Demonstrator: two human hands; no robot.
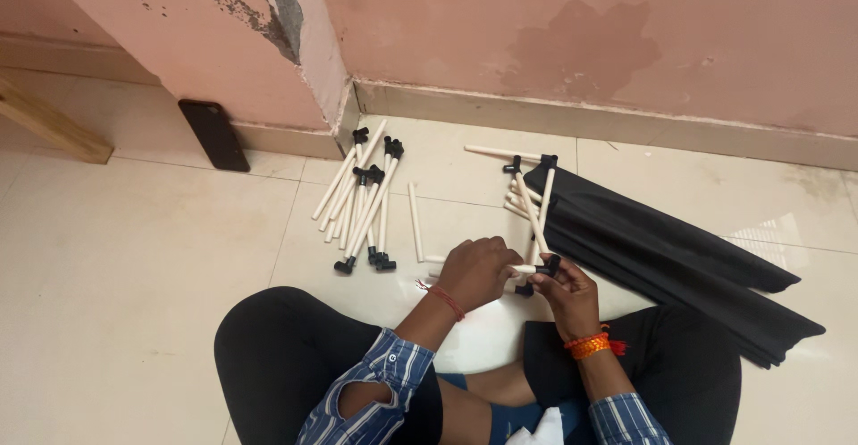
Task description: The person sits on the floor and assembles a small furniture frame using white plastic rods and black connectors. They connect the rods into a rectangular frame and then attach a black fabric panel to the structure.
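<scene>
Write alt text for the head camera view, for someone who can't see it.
Seated cross-legged on a tiled floor, a person's left hand and right hand hold a white rod with a black connector. More rods and folded black fabric lie nearby.

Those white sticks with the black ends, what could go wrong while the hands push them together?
The left hand and right hand meet at one white rod and its black connector, so a finger might get pinched there. Loose rods lie scattered on the smooth tiled floor; they could roll away or get knocked by a knee. Other rods rest against the black fabric and might snag it.
</scene>
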